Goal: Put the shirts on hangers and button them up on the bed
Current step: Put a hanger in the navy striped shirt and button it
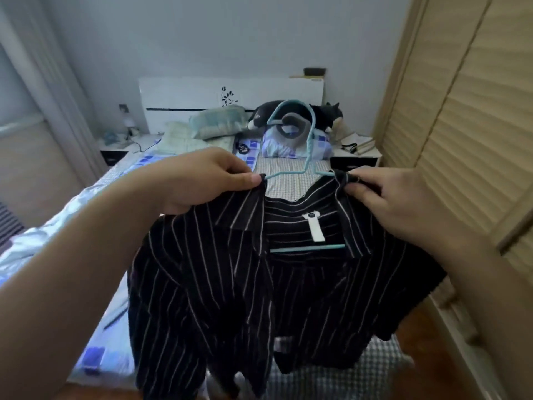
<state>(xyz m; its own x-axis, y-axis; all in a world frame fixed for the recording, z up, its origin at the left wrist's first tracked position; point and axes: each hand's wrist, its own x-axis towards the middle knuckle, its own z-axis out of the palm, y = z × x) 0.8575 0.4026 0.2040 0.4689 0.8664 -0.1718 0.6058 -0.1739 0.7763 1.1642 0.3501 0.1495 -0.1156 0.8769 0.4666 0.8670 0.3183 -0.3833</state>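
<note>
The left hand (199,180) pinches the left collar tip of the black striped shirt (259,284) between thumb and curled fingers, and the right hand (395,206) grips the right collar tip the same way, so both are closed on cloth. One shirt hangs open-fronted on one light-blue hanger (291,134), held up over the bed (288,174), its hook rising above the collar. A second hanger may lie at the bed's left edge, though it is too blurred to be sure.
</note>
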